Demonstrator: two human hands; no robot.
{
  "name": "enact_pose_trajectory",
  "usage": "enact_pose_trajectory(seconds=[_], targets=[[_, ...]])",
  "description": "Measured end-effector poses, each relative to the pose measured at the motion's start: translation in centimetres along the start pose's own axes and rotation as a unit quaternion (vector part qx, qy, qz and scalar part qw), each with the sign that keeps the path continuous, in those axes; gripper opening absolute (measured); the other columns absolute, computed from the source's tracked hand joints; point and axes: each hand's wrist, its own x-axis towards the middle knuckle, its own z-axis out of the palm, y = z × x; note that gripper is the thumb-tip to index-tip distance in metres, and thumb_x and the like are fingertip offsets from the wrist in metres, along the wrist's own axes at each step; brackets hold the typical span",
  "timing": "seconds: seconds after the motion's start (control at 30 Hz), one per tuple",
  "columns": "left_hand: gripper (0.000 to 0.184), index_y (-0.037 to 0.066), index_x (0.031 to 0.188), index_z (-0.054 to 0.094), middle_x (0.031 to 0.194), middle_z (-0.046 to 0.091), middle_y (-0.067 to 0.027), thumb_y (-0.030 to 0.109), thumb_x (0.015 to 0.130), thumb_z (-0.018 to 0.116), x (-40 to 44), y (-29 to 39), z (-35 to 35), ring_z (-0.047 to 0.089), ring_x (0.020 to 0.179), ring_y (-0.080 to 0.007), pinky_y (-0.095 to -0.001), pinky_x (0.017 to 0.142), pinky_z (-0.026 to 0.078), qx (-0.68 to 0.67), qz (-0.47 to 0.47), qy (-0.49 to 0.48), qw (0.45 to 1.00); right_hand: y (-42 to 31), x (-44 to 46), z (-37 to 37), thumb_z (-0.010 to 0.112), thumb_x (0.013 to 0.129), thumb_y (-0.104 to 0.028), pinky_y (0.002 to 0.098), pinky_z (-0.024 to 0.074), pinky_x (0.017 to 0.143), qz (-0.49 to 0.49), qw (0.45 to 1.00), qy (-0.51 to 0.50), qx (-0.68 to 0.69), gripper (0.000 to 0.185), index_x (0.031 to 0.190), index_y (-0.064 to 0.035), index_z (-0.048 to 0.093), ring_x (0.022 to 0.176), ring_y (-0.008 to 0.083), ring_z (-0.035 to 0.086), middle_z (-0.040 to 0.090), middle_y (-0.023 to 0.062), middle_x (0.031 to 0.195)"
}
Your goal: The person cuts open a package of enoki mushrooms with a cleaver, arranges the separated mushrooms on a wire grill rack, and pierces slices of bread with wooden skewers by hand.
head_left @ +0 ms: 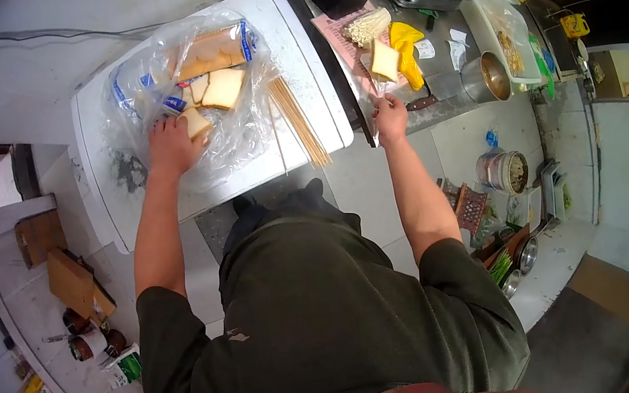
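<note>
On the white surface at the left, my left hand point(172, 146) grips a bread slice point(196, 123) at the edge of a clear plastic bag point(231, 145). More bread slices point(223, 89) lie just right of it, below a packaged loaf point(210, 53). Over the dark counter's front edge, my right hand point(390, 115) is closed on a thin stick, largely hidden by the fingers. A bread slice point(385, 60) stands above that hand, apparently on the stick. Several wooden skewers point(298, 122) lie between my hands, at the white surface's right side.
Enoki mushrooms point(368, 28) and a yellow bag point(408, 53) lie behind the right hand. A knife point(430, 101) and a metal pot point(487, 78) are to its right. A white bucket point(502, 172) stands on the floor at the right.
</note>
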Motion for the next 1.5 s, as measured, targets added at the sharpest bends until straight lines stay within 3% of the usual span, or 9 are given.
enact_pose_trajectory(seconds=[0.27, 0.37, 0.5, 0.57, 0.67, 0.77, 1.0, 1.23, 1.5], targets=[[0.020, 0.007, 0.093, 0.060, 0.087, 0.066, -0.0091, 0.027, 0.088, 0.059, 0.4, -1.0, 0.3, 0.064, 0.080, -0.0270, -0.0393, 0.070, 0.050, -0.009, 0.075, 0.122, 0.990, 4.0, 3.7, -3.0, 0.063, 0.084, -0.022, 0.0427, 0.0475, 0.086, -0.159, 0.906, 0.104, -0.378, 0.048, 0.122, 0.0065, 0.052, 0.093, 0.0383, 0.061, 0.064, 0.0252, 0.103], [0.018, 0.008, 0.090, 0.060, 0.082, 0.065, -0.0098, 0.026, 0.088, 0.060, 0.3, -0.9, -1.4, 0.064, 0.074, -0.0279, -0.0394, 0.064, 0.051, -0.030, 0.059, 0.146, 0.987, 1.8, -0.2, -1.4, 0.062, 0.084, -0.020, 0.0408, 0.0485, 0.083, -0.359, 0.770, 0.215, -0.481, 0.038, 0.112, 0.0053, 0.057, 0.089, 0.0374, 0.061, 0.065, 0.0219, 0.098], [0.018, 0.007, 0.093, 0.062, 0.077, 0.065, -0.0123, 0.025, 0.090, 0.059, -0.1, -0.2, -2.7, 0.063, 0.067, -0.0328, -0.0416, 0.062, 0.050, -0.146, -0.022, 0.209, 0.967, -0.8, -6.8, 3.3, 0.065, 0.082, -0.021, 0.0447, 0.0488, 0.077, -0.272, 0.900, -0.086, -0.329, 0.025, 0.095, 0.0004, 0.063, 0.086, 0.0366, 0.061, 0.064, 0.0199, 0.089], [0.020, 0.006, 0.097, 0.063, 0.079, 0.065, -0.0149, 0.025, 0.092, 0.057, -1.0, 0.5, -3.4, 0.063, 0.070, -0.0319, -0.0402, 0.063, 0.050, -0.239, -0.106, 0.204, 0.944, 0.0, -8.2, 5.7, 0.067, 0.080, -0.028, 0.0457, 0.0496, 0.075, -0.365, 0.827, -0.085, -0.420, 0.030, 0.091, -0.0002, 0.065, 0.081, 0.0368, 0.062, 0.065, 0.0177, 0.086], [0.025, 0.004, 0.100, 0.063, 0.085, 0.067, -0.0129, 0.026, 0.096, 0.053, -2.3, 0.6, -1.5, 0.065, 0.077, -0.0244, -0.0356, 0.069, 0.049, -0.392, -0.250, 0.213, 0.859, -0.3, -9.4, 8.3, 0.065, 0.080, -0.034, 0.0453, 0.0501, 0.075, -0.316, 0.793, -0.139, -0.502, 0.034, 0.090, -0.0017, 0.066, 0.081, 0.0365, 0.063, 0.065, 0.0176, 0.086], [0.029, 0.002, 0.101, 0.064, 0.094, 0.067, -0.0076, 0.027, 0.099, 0.049, -3.5, 1.6, 0.5, 0.062, 0.089, -0.0171, -0.0321, 0.077, 0.047, -0.707, -0.310, 0.200, 0.603, 0.1, -9.1, 9.8, 0.063, 0.081, -0.033, 0.0454, 0.0501, 0.075, -0.249, 0.795, -0.166, -0.527, 0.032, 0.089, -0.0026, 0.066, 0.081, 0.0371, 0.063, 0.066, 0.0187, 0.086], [0.032, 0.000, 0.121, 0.054, 0.115, 0.061, -0.0084, 0.023, 0.101, 0.044, -4.4, 5.8, -1.9, 0.059, 0.105, -0.0191, -0.0341, 0.091, 0.048, -0.859, -0.298, 0.138, 0.392, 0.7, -7.9, 9.6, 0.056, 0.086, -0.026, 0.0445, 0.0512, 0.076, -0.214, 0.831, -0.186, -0.479, 0.027, 0.092, -0.0027, 0.068, 0.083, 0.0379, 0.065, 0.068, 0.0208, 0.086], [0.041, 0.006, 0.136, 0.041, 0.129, 0.053, -0.0112, 0.025, 0.100, 0.046, -4.6, 7.1, -2.0, 0.055, 0.116, -0.0284, -0.0495, 0.097, 0.045, -0.886, -0.288, 0.087, 0.353, 1.9, -7.4, 8.6, 0.058, 0.088, -0.027, 0.0404, 0.0511, 0.072, -0.205, 0.886, -0.158, -0.385, 0.028, 0.092, -0.0013, 0.068, 0.078, 0.0363, 0.065, 0.067, 0.0201, 0.082], [0.041, 0.012, 0.135, 0.040, 0.133, 0.049, -0.0076, 0.028, 0.099, 0.050, -3.2, 6.9, -0.8, 0.047, 0.124, -0.0298, -0.0595, 0.103, 0.036, -0.938, -0.252, 0.051, 0.231, -3.9, -14.7, 6.2, 0.056, 0.094, -0.013, 0.0241, 0.0461, 0.057, -0.107, 0.959, -0.250, -0.079, 0.015, 0.096, 0.0010, 0.060, 0.062, 0.0088, 0.055, 0.060, 0.0026, 0.074]])
